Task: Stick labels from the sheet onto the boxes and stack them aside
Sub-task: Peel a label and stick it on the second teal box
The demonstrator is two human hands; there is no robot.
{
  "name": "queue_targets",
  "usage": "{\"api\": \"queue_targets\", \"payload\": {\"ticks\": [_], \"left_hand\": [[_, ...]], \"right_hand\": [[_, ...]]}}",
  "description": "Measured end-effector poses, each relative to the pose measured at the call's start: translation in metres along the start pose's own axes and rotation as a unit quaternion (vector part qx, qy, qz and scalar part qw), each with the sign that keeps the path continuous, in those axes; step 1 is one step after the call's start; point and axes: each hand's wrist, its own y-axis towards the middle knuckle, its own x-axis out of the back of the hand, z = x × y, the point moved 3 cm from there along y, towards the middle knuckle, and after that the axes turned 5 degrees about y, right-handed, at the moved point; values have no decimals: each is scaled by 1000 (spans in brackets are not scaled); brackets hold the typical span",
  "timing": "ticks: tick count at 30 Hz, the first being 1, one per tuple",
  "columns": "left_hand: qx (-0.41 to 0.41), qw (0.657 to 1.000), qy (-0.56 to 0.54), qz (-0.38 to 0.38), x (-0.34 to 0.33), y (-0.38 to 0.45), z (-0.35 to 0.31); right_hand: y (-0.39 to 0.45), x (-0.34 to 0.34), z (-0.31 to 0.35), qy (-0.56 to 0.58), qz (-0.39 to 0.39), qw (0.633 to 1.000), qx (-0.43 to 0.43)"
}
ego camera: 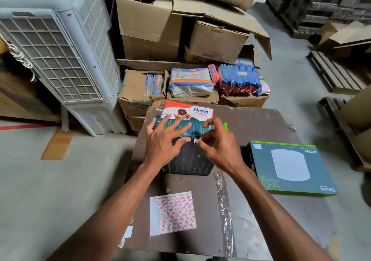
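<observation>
My left hand [160, 140] lies spread flat, fingers straight, on the dark teal cardboard router box [190, 156] in the middle of the worn brown board table [261, 120], holding it down. My right hand [217, 148], just right of the left over the same box, has its thumb and forefinger tips pinched together on what I take to be a small white label [195, 140]; it is too small to be sure of.

What could go wrong: the label may curl and stick to my fingertip, or fold on itself, if I let the pinch go before an edge is down. It may land crooked or over the print, since the box top is crowded with text. If my flat hand eases off, the box may slide as I press.

Counting from that box:
- one sheet of pink-bordered white labels [172, 213], towards me, with several cells at its top left and left side already blank
- one loose scrap of white paper [127, 231], at the table's near left edge beyond the sheet
- one second teal and green flat router box [291, 168], to the right, apart from it
- one red and white tape dispenser box [188, 111], just behind it
- two hands, both over it
</observation>
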Motion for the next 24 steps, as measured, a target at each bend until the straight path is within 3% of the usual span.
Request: {"api": "queue_targets", "payload": {"ticks": [7,24], "left_hand": [[-3,1000,-3,0,-3,-1,2],[-1,1000,-19,20,1,3,3]], "right_hand": [[14,-7,1,-130,21,990,57],[23,-17,4,-173,52,980,79]]}}
